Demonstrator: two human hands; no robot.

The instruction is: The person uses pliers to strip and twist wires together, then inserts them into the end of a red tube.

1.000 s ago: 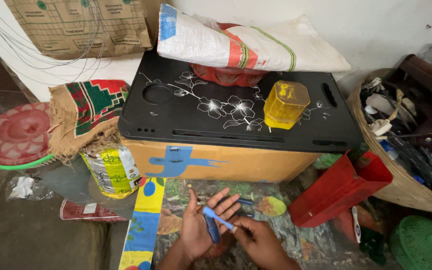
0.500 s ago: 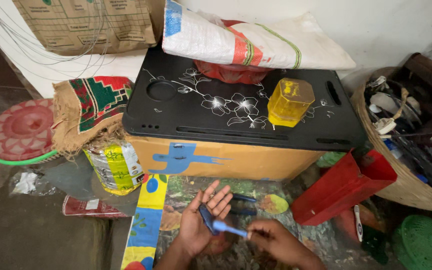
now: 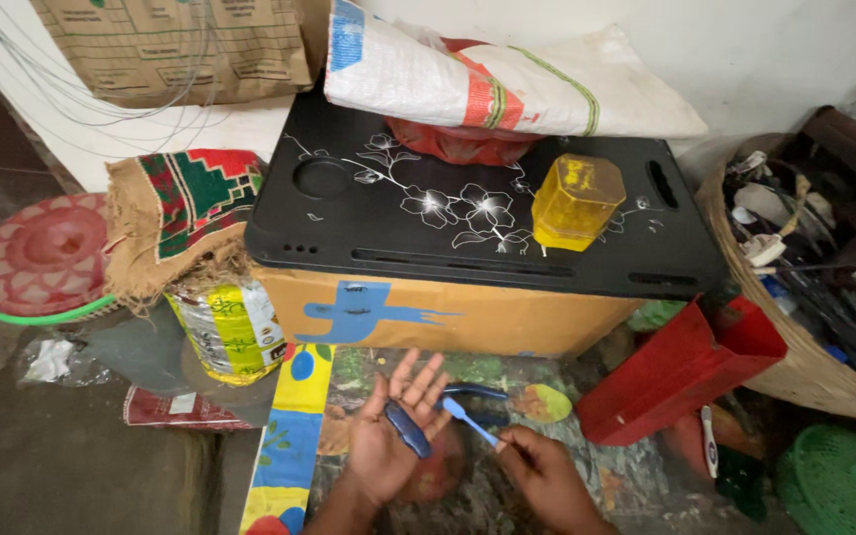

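Cleaning step in hand: left hand (image 3: 388,446) spread flat, dark blue oblong object (image 3: 407,428) resting on palm, near edge of scene; right hand (image 3: 544,474) pinching light blue toothbrush (image 3: 468,420), bristles beside object. Next, probably: steady, light strokes.

2 hands (image 3: 388,446), 1 yellow jar (image 3: 577,201), 1 black tray (image 3: 369,213), 2 sacks (image 3: 507,84), 1 red bin (image 3: 681,372)

Just above the two grips stands a tan cardboard box (image 3: 448,315) with a blue painted shape on its front. Up and left of the left grip leans a yellow-and-white printed sack (image 3: 232,327). Farther up, beyond the box, lies a white woven bag (image 3: 507,84) with blue, orange and green stripes, and at far upper left a brown printed carton (image 3: 170,45).
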